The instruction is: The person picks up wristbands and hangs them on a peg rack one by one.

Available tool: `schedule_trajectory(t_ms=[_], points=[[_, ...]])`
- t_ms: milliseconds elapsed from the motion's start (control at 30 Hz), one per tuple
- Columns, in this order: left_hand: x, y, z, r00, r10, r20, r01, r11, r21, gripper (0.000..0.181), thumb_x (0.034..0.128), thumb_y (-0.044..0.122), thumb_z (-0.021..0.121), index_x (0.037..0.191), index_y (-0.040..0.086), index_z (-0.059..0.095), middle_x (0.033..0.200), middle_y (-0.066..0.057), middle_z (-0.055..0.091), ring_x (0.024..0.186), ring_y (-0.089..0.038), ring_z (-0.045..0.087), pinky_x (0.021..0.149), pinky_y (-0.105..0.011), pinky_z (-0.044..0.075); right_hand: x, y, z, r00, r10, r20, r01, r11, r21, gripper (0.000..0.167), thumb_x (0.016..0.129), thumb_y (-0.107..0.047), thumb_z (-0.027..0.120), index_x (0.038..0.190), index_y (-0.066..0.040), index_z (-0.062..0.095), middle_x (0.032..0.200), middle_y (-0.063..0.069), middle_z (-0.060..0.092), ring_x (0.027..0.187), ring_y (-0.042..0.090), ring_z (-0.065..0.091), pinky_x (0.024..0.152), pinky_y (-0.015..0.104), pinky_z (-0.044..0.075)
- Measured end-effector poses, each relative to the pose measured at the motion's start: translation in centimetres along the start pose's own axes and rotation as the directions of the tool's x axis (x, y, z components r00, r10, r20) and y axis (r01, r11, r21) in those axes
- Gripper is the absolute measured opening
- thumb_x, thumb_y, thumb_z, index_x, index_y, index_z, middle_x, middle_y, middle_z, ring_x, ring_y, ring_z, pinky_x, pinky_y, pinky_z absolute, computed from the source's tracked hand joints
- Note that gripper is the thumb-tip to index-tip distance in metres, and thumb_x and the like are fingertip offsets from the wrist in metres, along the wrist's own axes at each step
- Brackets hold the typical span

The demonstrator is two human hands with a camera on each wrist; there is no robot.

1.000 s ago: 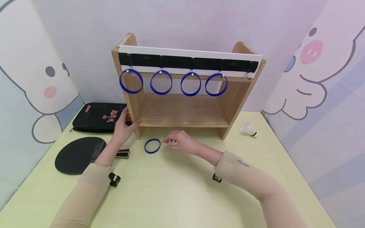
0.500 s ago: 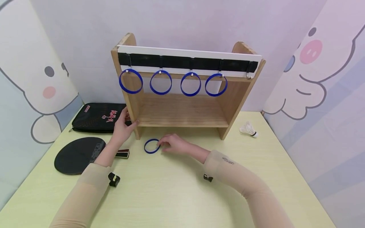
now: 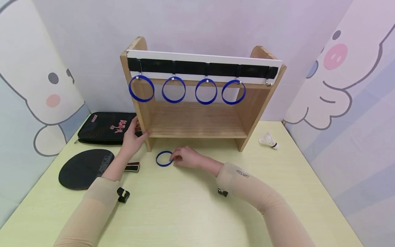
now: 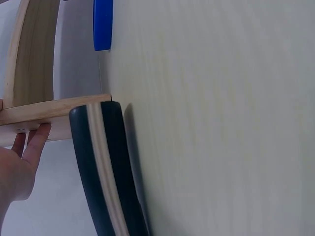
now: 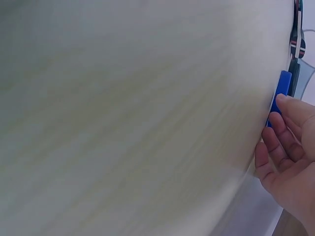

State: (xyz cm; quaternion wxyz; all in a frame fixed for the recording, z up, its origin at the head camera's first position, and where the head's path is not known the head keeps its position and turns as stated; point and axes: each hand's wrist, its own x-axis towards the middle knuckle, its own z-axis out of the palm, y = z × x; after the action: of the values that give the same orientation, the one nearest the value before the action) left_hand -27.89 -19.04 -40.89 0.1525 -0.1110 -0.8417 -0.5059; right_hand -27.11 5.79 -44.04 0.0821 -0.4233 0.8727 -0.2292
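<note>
My left hand (image 3: pixel 132 140) grips the left side panel of a small wooden shelf (image 3: pixel 197 118), thumb on its front edge and fingers behind. In the left wrist view, fingertips (image 4: pixel 43 132) press against that panel. On the table below the shelf lies a blue ring (image 3: pixel 163 166). My right hand (image 3: pixel 189 157) pinches its right edge; in the right wrist view, thumb and index finger meet at the blue ring (image 5: pixel 282 86), other fingers loosely curled. Several matching blue rings (image 3: pixel 206 102) hang from hooks on the shelf's white and black rail (image 3: pixel 191 70). The rightmost hook (image 3: pixel 269 82) carries none.
A black table tennis bat (image 3: pixel 84 169) lies at the left, its handle partly behind my left forearm. Behind it is a black zipped case (image 3: pixel 103 128). A white shuttlecock (image 3: pixel 268 140) lies right of the shelf. Walls enclose the table (image 3: pixel 172 212) at the back and sides.
My right hand has moved left to the blue ring on the table and now pinches its edge. The left hand keeps its grip on the shelf; the hanging rings stay put.
</note>
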Motion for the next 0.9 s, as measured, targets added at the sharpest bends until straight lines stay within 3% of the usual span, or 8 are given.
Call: schedule_trajectory(t_ms=[400, 667, 800, 900], points=[[0.1, 0.0, 0.0, 1.0, -0.006, 0.001, 0.006, 1.0, 0.006, 0.071, 0.0915, 0.015, 0.061, 0.15, 0.021, 0.021, 0.133, -0.022, 0.044, 0.117, -0.038, 0.048, 0.089, -0.057, 0.048, -1.3, 0.4, -0.3, 0.995, -0.012, -0.1, 0.013, 1.0, 0.018, 0.017, 0.079, -0.005, 0.074, 0.096, -0.007, 0.072, 0.092, 0.003, 0.068, 0.082, 0.01, 0.062, 0.072, 0.01, 0.048], [0.0, 0.0, -0.1, 1.0, -0.005, 0.007, 0.005, 1.0, 0.004, 0.072, 0.0915, 0.016, 0.061, 0.15, 0.021, 0.021, 0.131, -0.022, 0.045, 0.117, -0.038, 0.048, 0.088, -0.058, 0.048, -2.4, 0.2, -0.9, 0.974, 0.039, -0.224, -0.03, 0.999, 0.042, 0.01, 0.079, -0.002, 0.071, 0.087, -0.008, 0.073, 0.079, 0.0, 0.067, 0.071, 0.006, 0.058, 0.062, 0.012, 0.048], [0.0, 0.1, -0.1, 1.0, -0.001, 0.011, 0.001, 1.0, 0.001, 0.072, 0.0917, 0.016, 0.061, 0.15, 0.022, 0.02, 0.132, -0.022, 0.045, 0.117, -0.038, 0.048, 0.088, -0.057, 0.049, -3.2, -0.3, -1.7, 0.967, 0.067, -0.247, -0.047, 0.995, 0.087, 0.01, 0.079, -0.002, 0.072, 0.087, -0.007, 0.072, 0.078, 0.0, 0.066, 0.07, 0.005, 0.058, 0.061, 0.013, 0.049], [0.0, 0.1, -0.1, 1.0, 0.001, 0.012, -0.001, 1.0, 0.002, 0.072, 0.0915, 0.016, 0.061, 0.15, 0.022, 0.021, 0.131, -0.022, 0.045, 0.117, -0.037, 0.048, 0.088, -0.057, 0.049, -3.9, -0.9, -2.4, 0.965, 0.046, -0.258, -0.023, 0.995, 0.093, 0.01, 0.079, -0.002, 0.073, 0.087, -0.006, 0.07, 0.078, 0.0, 0.065, 0.07, 0.006, 0.058, 0.062, 0.014, 0.049]])
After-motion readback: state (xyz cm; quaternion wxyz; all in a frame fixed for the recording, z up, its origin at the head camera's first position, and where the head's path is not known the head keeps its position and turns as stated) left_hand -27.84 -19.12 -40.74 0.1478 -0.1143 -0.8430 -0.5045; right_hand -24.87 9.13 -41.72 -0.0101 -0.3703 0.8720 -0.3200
